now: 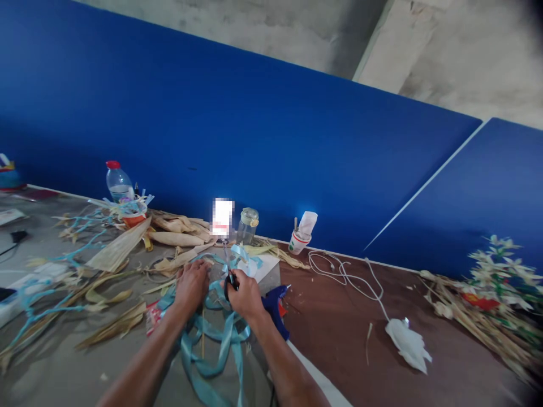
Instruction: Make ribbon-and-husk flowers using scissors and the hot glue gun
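Observation:
My right hand (245, 295) is wrapped round the black handles of a pair of scissors (231, 281), whose blades point away toward the back of the table. My left hand (192, 286) lies palm down to the left of the scissors, fingers forward and low; it touches the table clutter, and whatever is beneath the palm is hidden. Light blue ribbon (227, 345) trails in loops between my forearms, with more bits around both hands. A blue glue gun (276, 314) lies just right of my right wrist. A red-and-white packet (153, 316) sits beside my left forearm.
Dried corn husks (180, 230) spread over the left side. Behind stand a red-capped bottle (119, 182), a bright blurred-out screen (223, 217), a clear jar (248, 226) and a white cup (299, 242). White cable (352, 280) and white flowers (503, 260) lie rightward; a blue partition (263, 130) closes the back.

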`<state>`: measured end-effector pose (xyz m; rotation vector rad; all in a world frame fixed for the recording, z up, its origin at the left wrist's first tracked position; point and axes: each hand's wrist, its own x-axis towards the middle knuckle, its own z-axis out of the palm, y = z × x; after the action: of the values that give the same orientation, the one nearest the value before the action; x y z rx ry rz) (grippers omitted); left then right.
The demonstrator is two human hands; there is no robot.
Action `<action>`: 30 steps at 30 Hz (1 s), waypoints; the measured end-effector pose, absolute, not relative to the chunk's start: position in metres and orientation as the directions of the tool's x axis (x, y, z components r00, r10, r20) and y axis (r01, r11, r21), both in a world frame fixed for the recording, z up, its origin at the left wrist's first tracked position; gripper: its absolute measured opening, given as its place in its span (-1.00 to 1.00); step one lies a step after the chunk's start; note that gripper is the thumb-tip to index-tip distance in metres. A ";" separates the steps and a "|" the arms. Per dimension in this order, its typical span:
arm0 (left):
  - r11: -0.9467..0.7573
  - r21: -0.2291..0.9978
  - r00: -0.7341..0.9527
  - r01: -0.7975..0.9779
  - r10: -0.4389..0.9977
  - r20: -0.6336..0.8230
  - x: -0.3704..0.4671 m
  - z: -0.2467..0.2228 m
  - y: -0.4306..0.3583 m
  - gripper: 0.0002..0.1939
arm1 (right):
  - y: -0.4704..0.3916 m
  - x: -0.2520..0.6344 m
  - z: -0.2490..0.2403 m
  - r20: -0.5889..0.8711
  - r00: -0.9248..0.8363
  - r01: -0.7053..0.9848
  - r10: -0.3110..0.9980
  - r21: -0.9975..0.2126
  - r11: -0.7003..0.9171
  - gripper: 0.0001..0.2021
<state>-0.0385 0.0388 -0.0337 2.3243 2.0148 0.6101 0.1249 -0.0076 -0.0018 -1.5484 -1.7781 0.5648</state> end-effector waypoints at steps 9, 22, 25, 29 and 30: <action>-0.225 0.180 0.199 0.958 0.968 0.151 -0.031 -0.019 0.076 -0.71 | -0.005 0.131 0.001 0.279 -0.007 0.653 0.960 -0.726 0.215 -0.79; -0.244 0.871 -0.171 0.426 0.924 0.342 -0.031 0.009 0.064 -0.76 | 0.003 0.127 0.000 0.139 0.050 0.251 0.989 -0.960 0.122 -0.81; -0.130 0.953 -0.081 -0.273 0.990 0.112 -0.017 0.021 0.040 -0.75 | 0.006 0.123 -0.003 0.017 0.044 -0.048 0.999 -0.999 0.019 -0.73; 0.044 0.827 -0.016 -0.560 0.998 -0.064 -0.006 0.020 0.015 -0.57 | 0.005 0.118 -0.002 0.039 0.076 -0.270 0.996 -0.961 0.058 -0.57; 0.046 0.813 -0.031 -0.581 0.996 -0.079 -0.005 0.017 0.012 -0.56 | 0.004 0.117 -0.002 0.050 0.084 -0.285 0.995 -0.956 0.072 -0.54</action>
<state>-0.0050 0.0117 0.0175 0.6725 0.8092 1.4305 0.1167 0.0041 -0.0020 -0.9848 -0.9679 1.2336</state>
